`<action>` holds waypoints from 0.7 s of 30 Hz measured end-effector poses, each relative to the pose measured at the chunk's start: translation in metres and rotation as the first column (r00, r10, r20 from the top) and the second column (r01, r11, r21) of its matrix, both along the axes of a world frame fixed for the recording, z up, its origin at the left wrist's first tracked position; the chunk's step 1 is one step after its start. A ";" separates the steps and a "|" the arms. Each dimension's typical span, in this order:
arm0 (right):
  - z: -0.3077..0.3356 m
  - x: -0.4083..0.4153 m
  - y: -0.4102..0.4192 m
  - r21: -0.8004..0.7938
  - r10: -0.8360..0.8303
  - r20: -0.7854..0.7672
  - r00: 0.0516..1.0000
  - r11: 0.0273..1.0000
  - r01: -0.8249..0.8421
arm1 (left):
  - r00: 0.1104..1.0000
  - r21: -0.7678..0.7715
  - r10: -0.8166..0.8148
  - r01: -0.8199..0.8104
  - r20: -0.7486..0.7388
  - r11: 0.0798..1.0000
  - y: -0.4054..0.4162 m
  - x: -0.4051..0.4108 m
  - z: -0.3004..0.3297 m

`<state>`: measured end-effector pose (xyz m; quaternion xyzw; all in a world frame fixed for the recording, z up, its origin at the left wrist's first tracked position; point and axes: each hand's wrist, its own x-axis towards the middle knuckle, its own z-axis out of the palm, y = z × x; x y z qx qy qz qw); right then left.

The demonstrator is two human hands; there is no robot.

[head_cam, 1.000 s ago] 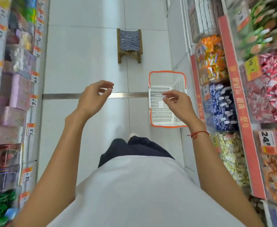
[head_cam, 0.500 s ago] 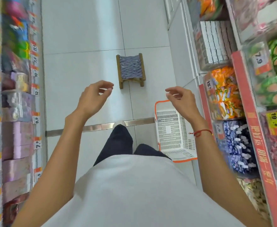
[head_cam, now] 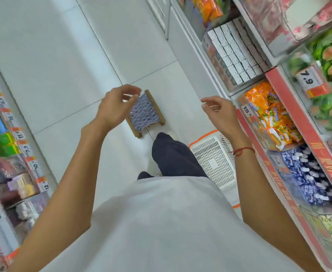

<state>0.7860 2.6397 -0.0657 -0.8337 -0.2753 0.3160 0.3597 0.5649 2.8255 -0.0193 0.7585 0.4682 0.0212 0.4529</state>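
Nothing is held by either hand. The left hand (head_cam: 114, 107) is raised with its fingers loosely curled, and the right hand (head_cam: 220, 112) is likewise relaxed and empty. The orange crinkled snack packets (head_cam: 269, 112) are piled in a clear bin at three o'clock of the right hand, near it but untouched. The white slotted plastic basket with an orange rim (head_cam: 210, 154) stands on the floor at five o'clock of that hand, close against the shelf foot and beside the dark-trousered leg (head_cam: 173, 156).

The step in hand is judged to be a reach for a packet. It would best be made sideways over the bin's front lip. One packet should be pinched by its sealed end so that its neighbours are not dragged out, then lowered straight into the basket.

The red shelf-edge strip (head_cam: 302, 122) juts toward the wrist and should be cleared. A small wooden stool with a woven blue-and-white seat (head_cam: 144, 113) stands at twelve o'clock in the aisle. Open pale floor tile (head_cam: 63, 65) is left at ten o'clock.
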 end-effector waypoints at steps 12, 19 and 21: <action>0.005 0.097 0.127 0.021 -0.262 -0.010 0.965 0.965 0.262 | 0.959 0.017 -0.285 0.285 -0.017 0.958 0.171 0.142 0.004; -0.001 0.092 0.171 0.080 -0.618 0.022 0.786 0.785 0.615 | 0.776 0.006 -0.631 0.631 -0.011 0.776 0.262 0.219 -0.008; -0.003 0.076 0.182 0.080 -0.724 0.015 0.690 0.689 0.721 | 0.691 0.005 -0.722 0.722 -0.024 0.691 0.284 0.233 -0.011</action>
